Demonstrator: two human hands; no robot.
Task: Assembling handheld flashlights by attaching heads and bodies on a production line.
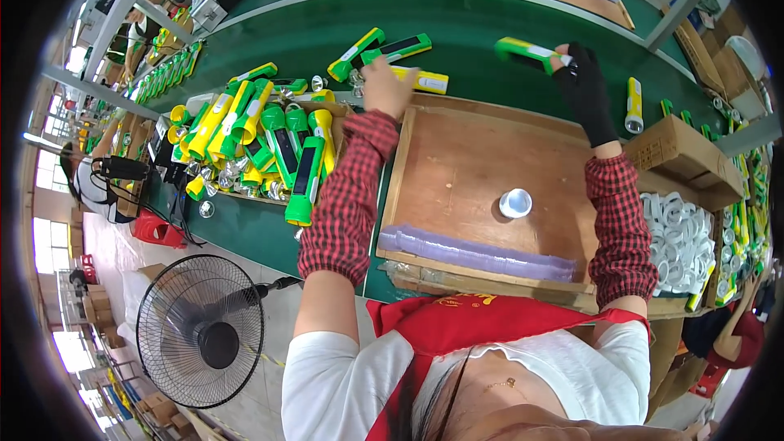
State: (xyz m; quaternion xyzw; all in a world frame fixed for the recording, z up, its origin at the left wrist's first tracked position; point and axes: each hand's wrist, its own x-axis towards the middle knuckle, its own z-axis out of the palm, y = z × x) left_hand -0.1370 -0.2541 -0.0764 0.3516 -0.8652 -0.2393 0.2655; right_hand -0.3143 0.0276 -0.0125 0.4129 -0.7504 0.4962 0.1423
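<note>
My right hand (581, 86), in a black fingerless glove, grips one end of a green and yellow flashlight (527, 53) above the green bench, right of centre. My bare left hand (387, 88) reaches over the bench at the tray's far left corner. Its fingers are smeared and partly hidden, beside a green flashlight (406, 47) and a yellow flashlight (426, 80). Between my arms lies a shallow wooden tray (457, 163) with a white round cup-like part (515, 203) in it. A rolled strip of purplish clear plastic (482, 253) lies along the tray's near edge.
Left of my left arm, a box overflows with flashlights (237, 131) and loose silvery reflectors. To the right are an open cardboard box (686, 151), many white plastic rings (674, 237) and a single yellow flashlight (634, 104). A black fan (200, 331) stands at lower left. Other people work nearby.
</note>
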